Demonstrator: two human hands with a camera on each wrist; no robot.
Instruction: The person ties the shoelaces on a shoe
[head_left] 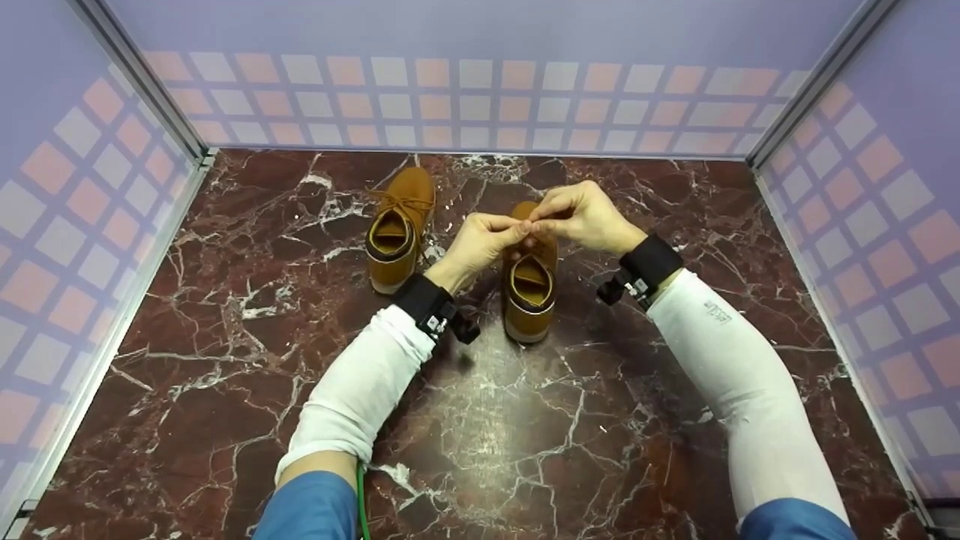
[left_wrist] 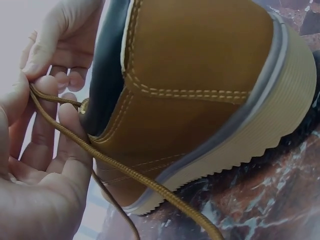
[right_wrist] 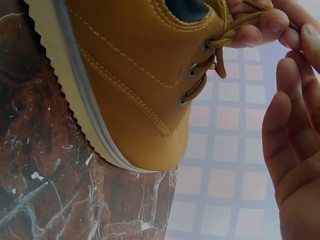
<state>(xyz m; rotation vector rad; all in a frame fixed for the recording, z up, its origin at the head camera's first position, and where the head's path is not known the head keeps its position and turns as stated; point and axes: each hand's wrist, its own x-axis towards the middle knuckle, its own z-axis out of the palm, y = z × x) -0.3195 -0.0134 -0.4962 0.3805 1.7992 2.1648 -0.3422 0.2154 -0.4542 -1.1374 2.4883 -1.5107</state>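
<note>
Two tan lace-up shoes stand side by side, toes pointing away from me. Over the laced front of the right-hand shoe (head_left: 531, 319), my left hand (head_left: 480, 244) and right hand (head_left: 589, 217) meet fingertip to fingertip. Thumb and forefinger of the left hand pinch a brown shoelace (left_wrist: 125, 171), whose long end trails down across the shoe's side in the left wrist view. The right hand's fingertips pinch the lace at the same spot. A knot (right_wrist: 226, 39) sits above the eyelets in the right wrist view. The left-hand shoe (head_left: 412, 187) has its lace tied in a bow.
Both shoes rest on a dark red marbled surface (head_left: 495, 435). A checkered back panel (head_left: 457, 97) rises behind them, with side panels joined by metal corner posts. Black wrist cameras (head_left: 651, 266) are strapped to both wrists. A green cable (head_left: 362, 502) hangs beside the left sleeve.
</note>
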